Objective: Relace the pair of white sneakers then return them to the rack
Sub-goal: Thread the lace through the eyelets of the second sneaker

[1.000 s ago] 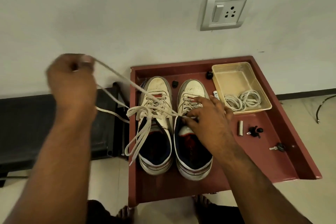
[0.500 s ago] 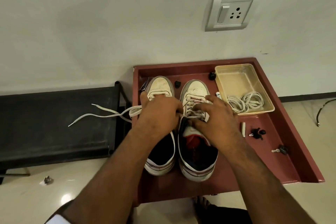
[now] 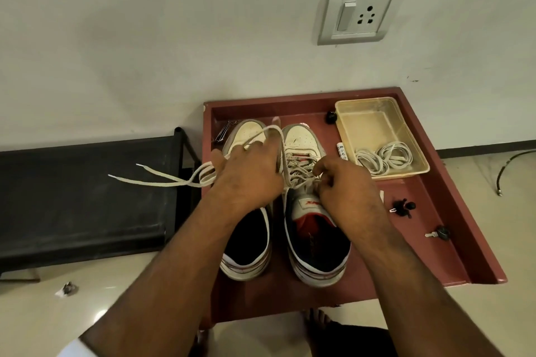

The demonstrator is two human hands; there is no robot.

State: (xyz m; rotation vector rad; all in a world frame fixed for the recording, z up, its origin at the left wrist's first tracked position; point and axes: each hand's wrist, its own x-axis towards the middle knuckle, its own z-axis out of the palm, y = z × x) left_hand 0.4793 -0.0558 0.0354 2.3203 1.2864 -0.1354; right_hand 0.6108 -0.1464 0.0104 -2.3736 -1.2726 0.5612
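Two scuffed white sneakers (image 3: 314, 211) (navy-lined, red-trimmed) stand side by side on the maroon counter (image 3: 290, 298). The left hand (image 3: 249, 177) loops a cream lace (image 3: 162, 180); right hand (image 3: 345, 185) fingers pinch laces at the eyelets.

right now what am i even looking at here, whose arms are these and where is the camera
The camera sits on a person's head and looks down, so the two arms are the wearer's own. On a red tray against the wall stand two white sneakers. The left hand is over the left sneaker with a loop of lace around its fingers; the lace ends trail left over a black bench. The right hand pinches the laces of the right sneaker. A clear plastic box on the tray holds coiled spare laces, and a key lies nearby.
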